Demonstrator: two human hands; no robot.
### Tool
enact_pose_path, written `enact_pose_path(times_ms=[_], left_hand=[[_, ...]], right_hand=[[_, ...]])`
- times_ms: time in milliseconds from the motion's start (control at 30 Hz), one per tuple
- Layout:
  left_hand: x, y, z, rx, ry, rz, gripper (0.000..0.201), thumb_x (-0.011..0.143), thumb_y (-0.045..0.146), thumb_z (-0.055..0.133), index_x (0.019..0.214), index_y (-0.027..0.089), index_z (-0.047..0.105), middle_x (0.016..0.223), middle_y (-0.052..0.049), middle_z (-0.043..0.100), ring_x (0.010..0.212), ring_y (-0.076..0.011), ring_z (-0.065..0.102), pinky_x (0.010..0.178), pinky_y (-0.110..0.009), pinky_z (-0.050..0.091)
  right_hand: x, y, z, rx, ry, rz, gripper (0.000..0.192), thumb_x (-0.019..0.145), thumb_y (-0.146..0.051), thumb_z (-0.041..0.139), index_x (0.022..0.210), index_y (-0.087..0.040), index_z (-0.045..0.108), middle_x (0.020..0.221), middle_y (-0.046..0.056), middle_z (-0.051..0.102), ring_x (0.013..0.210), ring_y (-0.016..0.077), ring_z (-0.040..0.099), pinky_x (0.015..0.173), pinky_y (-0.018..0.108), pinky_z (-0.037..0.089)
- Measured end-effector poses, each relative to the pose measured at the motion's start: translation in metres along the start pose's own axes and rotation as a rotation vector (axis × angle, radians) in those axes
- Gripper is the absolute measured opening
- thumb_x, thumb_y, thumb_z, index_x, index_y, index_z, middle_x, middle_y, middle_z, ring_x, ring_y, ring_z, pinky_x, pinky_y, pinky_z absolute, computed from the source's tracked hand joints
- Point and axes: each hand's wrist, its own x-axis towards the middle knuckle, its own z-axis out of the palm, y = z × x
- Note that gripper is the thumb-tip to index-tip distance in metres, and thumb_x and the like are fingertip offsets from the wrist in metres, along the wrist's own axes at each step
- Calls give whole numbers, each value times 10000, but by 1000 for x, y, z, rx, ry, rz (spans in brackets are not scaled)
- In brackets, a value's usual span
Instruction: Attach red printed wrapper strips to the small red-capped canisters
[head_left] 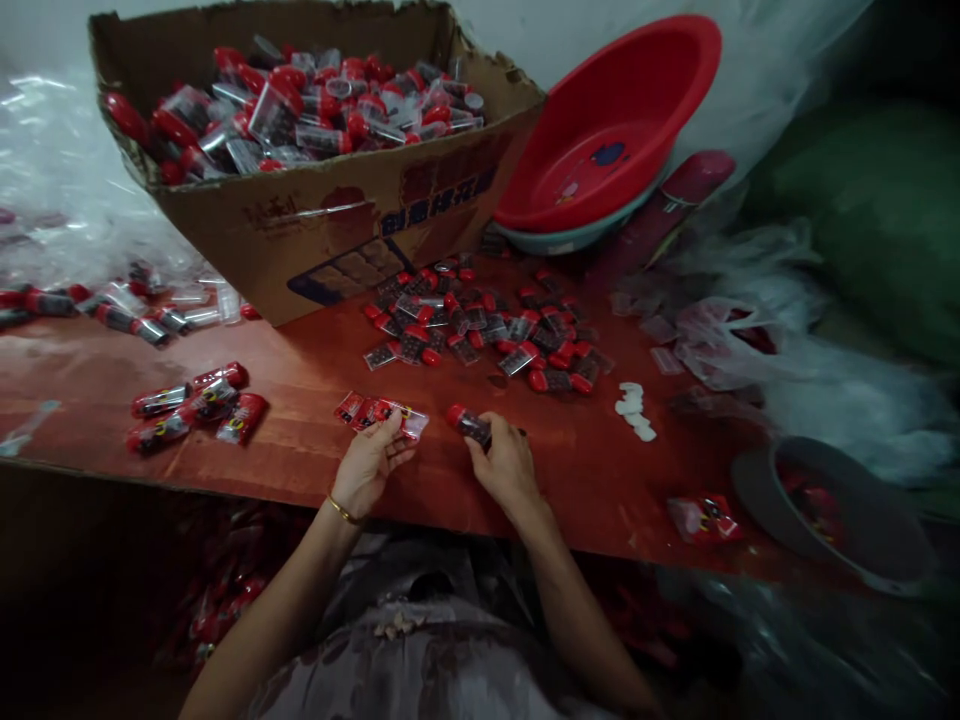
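Fingers [391, 432] of the left hand [367, 468] are closed in a pinch on a clear packet with red printing [381, 412], which is held flat just above the table [315, 380]; a thin gold bangle [343, 511] is worn at that wrist. Fingers [491, 432] of the right hand [506, 462] are curled shut around a small clear tube with a red cap [468, 422], the cap end pointing toward the left fingers and the tube lying near the packet, not touching it. Beyond the right fingers, a loose heap of red-capped tubes [487, 325] is spread on the table. Further beyond both sets of fingers, an open cardboard box [330, 215] is filled with more such tubes. To the right of the heap, a red plastic basin [607, 130] is stacked tilted in a pale one. Well to the left of the left fingers, a small group of filled red packets [195, 400] is laid out, with further tubes [112, 310] behind it. Just right of the right fingers, small white pieces [634, 410] are scattered; further right, one red packet [705, 518] and a grey bowl [832, 515] are found at the table edge, with crumpled clear plastic bags [750, 340] behind.
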Motion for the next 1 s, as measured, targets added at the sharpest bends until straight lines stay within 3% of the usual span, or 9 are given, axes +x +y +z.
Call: enact_pose_path(times_ms=[167,300,433,667,900,1000], left_hand=[[2,-4,2,14,-13,-12,402,497,419,823,712,150,614,670,-18,668,601,-124,619,608,-249,475],[-1,-7,8,39,-21,-19,425,488,428,824,719,142,610,668,-15,661,601,-125,619,611,-252,480],[-4,-7,7,50,-18,-27,453,476,445,825,736,144,608,674,-17,663,608,-133,627,596,-247,476],[-4,-7,2,68,-23,-43,437,494,454,814,732,146,614,682,-24,670,602,-130,626,568,-233,464],[-5,-10,3,125,-60,21,415,477,462,814,676,144,636,642,-19,670,567,-109,609,558,-217,461],[-6,-11,5,183,-64,73,426,446,466,820,663,134,665,626,-15,666,544,-96,591,555,-212,458]], right_hand=[[-13,7,-11,649,-141,88,279,810,-383,526,993,-175,558,742,14,623,575,127,550,582,260,449],[-22,-5,-17,1124,-283,239,295,805,-464,525,834,-173,561,675,-5,592,466,84,495,495,234,443],[-27,-12,-19,1381,-359,336,279,787,-465,538,784,-187,550,668,-7,577,438,86,462,410,238,455],[-34,-16,-20,1434,-351,297,389,747,-469,567,1049,-223,583,708,-18,582,406,71,411,372,244,459],[-37,-13,-21,1177,-300,322,420,761,-510,534,945,-145,636,478,-38,497,350,71,411,304,171,222],[-36,-13,-22,1134,-297,301,364,764,-480,540,834,-141,649,432,-55,444,340,61,359,316,176,247]])
